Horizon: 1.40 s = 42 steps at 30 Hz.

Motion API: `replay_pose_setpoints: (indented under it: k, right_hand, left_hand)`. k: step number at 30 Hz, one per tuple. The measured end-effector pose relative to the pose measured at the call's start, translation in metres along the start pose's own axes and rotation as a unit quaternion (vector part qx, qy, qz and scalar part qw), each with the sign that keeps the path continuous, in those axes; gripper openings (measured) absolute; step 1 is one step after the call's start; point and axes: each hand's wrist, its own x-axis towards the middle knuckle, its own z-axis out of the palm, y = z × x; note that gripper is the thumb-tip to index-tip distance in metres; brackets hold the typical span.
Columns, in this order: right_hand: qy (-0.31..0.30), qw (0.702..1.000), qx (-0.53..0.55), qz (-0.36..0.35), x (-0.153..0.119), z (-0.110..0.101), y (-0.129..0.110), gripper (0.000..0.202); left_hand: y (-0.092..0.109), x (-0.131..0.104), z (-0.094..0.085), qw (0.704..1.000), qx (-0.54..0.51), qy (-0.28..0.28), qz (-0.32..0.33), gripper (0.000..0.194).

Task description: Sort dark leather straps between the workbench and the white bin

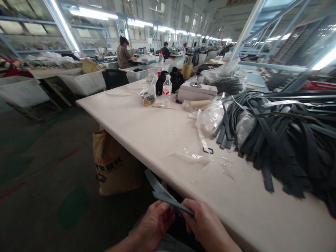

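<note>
Low in the view, off the near edge of the pale table, both my hands hold a dark grey strap. My left hand pinches it near the middle with thumb and fingers. My right hand is closed around its right part. One end of the strap points up and left past the table edge. A large pile of similar dark straps lies on the right of the table. A small black rectangular ring rests beside the pile.
Toward the table's far end stand a plastic bottle, a bag of small metal parts and a white box. Crumpled clear plastic lies by the straps. Below the left edge is a tan sack. A person sits farther back.
</note>
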Motion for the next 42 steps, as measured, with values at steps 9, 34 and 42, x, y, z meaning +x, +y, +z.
replay_pose_setpoints:
  k: [9,34,42]
  right_hand:
    - [-0.069,0.989,0.110,0.070,-0.007,-0.006,0.001,0.038]
    - [0.014,0.987,0.156,0.042,-0.038,-0.004,0.021,0.026]
    - [0.023,0.984,0.177,0.005,-0.006,0.010,0.007,0.037]
  left_hand:
    - [0.012,0.006,0.000,0.996,-0.017,0.082,0.043,0.008]
    - [0.017,0.005,0.011,0.990,0.124,0.069,0.012,0.017]
    - [0.007,-0.003,0.016,0.980,0.190,-0.059,-0.023,0.007]
